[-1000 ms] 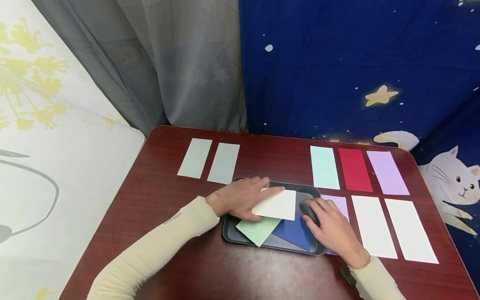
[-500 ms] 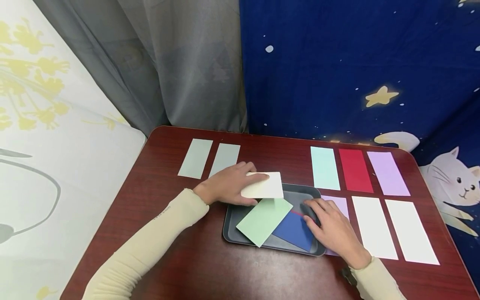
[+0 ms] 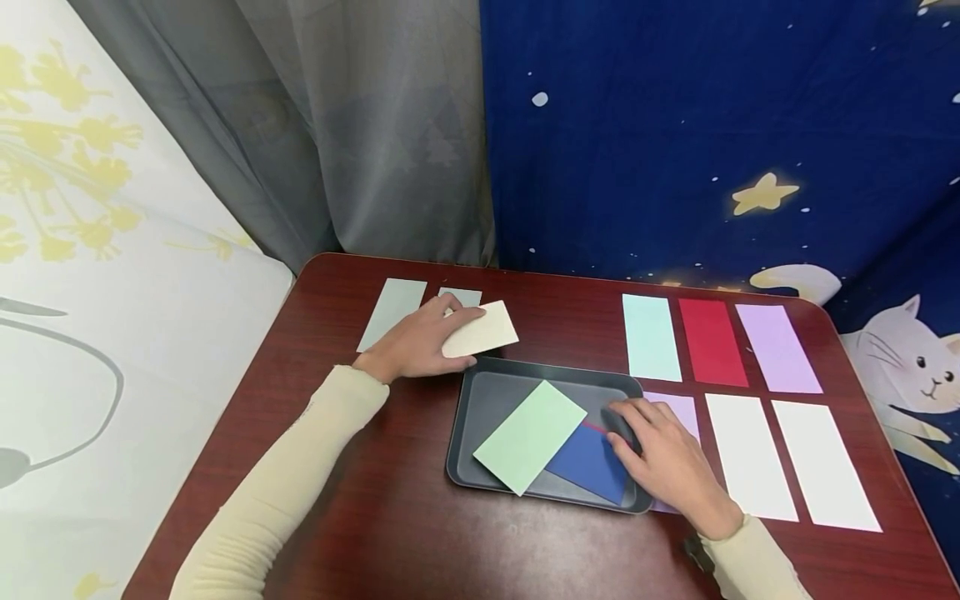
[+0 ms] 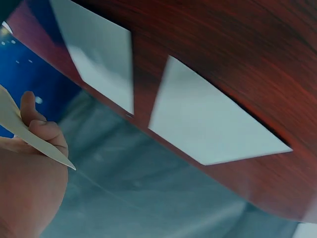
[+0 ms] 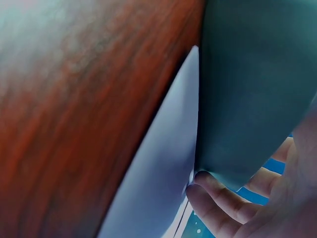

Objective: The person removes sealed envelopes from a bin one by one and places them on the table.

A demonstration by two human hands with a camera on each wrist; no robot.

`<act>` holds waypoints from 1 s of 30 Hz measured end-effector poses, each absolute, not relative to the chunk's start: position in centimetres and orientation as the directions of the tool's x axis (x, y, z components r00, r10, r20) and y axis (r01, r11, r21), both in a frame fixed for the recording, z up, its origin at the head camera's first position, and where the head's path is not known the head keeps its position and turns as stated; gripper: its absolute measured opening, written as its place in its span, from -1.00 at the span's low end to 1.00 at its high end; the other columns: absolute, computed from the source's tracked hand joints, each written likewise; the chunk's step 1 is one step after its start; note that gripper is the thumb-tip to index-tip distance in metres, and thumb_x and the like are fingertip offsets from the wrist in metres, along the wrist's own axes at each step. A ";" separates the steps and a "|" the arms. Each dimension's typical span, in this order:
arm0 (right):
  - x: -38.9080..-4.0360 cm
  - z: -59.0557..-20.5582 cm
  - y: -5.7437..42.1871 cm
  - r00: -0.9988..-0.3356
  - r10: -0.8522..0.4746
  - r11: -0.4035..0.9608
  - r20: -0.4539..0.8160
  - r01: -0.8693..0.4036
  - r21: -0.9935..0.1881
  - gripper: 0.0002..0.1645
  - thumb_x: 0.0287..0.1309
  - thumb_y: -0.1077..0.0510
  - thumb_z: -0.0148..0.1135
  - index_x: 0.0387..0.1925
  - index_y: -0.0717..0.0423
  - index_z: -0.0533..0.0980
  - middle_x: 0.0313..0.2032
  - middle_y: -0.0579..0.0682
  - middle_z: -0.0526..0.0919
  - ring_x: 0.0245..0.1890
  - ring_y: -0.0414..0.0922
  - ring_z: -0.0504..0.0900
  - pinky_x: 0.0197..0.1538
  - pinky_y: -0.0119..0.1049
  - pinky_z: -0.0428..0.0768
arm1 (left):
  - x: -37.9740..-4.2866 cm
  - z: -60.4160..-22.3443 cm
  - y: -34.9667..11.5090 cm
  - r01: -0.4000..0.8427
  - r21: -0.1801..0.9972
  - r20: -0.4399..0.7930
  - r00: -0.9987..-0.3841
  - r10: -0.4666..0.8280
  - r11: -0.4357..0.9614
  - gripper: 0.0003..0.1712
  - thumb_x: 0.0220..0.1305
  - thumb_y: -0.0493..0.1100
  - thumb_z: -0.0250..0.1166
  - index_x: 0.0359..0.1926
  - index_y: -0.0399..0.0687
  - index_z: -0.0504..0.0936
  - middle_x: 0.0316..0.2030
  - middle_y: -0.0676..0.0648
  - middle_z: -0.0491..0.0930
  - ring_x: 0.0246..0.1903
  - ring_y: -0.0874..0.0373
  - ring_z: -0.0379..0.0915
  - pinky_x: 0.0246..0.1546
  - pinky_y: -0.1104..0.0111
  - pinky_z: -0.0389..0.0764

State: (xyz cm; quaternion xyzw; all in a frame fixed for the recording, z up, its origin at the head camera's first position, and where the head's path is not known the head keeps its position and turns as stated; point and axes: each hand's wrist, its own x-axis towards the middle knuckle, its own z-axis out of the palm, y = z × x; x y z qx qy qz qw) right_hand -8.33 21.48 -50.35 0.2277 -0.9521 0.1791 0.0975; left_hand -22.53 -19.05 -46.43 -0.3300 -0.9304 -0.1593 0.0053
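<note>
My left hand (image 3: 426, 337) pinches a cream paper card (image 3: 482, 329) between thumb and fingers, raised above the table beyond the tray's far left corner. In the left wrist view the same card (image 4: 37, 141) is seen nearly edge-on. The dark grey tray (image 3: 480, 400) holds a light green card (image 3: 530, 437) lying slanted over a blue card (image 3: 588, 467). A thin red edge (image 3: 595, 427) shows above the blue. At the tray's right end, my right hand (image 3: 667, 458) grips the rim, partly over a lilac card (image 3: 678, 408).
Two pale grey-green cards (image 3: 393, 308) lie at the back left; my left hand partly covers one. On the right lie a mint card (image 3: 651, 337), a red card (image 3: 712, 342), another lilac card (image 3: 778, 346) and two white cards (image 3: 750, 454). Curtains hang behind the table (image 3: 360, 492).
My left hand has lifted the cream card off the tray and carried it left and away from me, uncovering the green card. The right hand has stayed at the rim.
</note>
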 end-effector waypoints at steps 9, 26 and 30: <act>-8.4 -50.4 21.5 -0.882 -0.392 0.836 0.261 -0.460 -0.299 -0.44 0.14 -0.04 0.34 0.17 0.01 0.53 0.03 -0.01 0.58 -0.03 0.01 0.50 -0.07 0.01 0.56 | -24.6 -47.5 -23.4 0.501 0.292 0.125 -0.865 0.486 0.815 -0.13 0.17 0.35 0.23 0.47 0.25 0.27 0.08 0.02 0.30 -0.04 0.17 0.24 -0.20 0.28 0.43; -8.3 -50.3 21.6 -0.883 -0.388 0.839 0.263 -0.457 -0.296 -0.44 0.12 -0.05 0.34 0.16 0.01 0.54 0.03 -0.02 0.57 -0.02 0.00 0.50 -0.05 -0.01 0.56 | -26.6 -49.0 -31.5 0.116 0.407 0.131 -0.989 0.068 0.906 -0.01 0.15 0.22 0.31 0.48 -0.06 0.14 0.10 -0.29 0.22 -0.02 -0.18 0.25 -0.11 -0.06 0.40; -8.3 -50.3 21.6 -0.881 -0.390 0.836 0.269 -0.461 -0.297 -0.44 0.12 -0.04 0.35 0.16 0.01 0.54 0.03 -0.02 0.57 -0.02 0.00 0.50 -0.06 0.00 0.57 | -26.2 -49.2 -32.5 -0.023 0.375 0.091 -0.994 -0.061 0.927 0.01 0.21 0.30 0.22 0.45 -0.19 0.09 0.16 -0.40 0.19 0.04 -0.32 0.23 -0.10 -0.18 0.40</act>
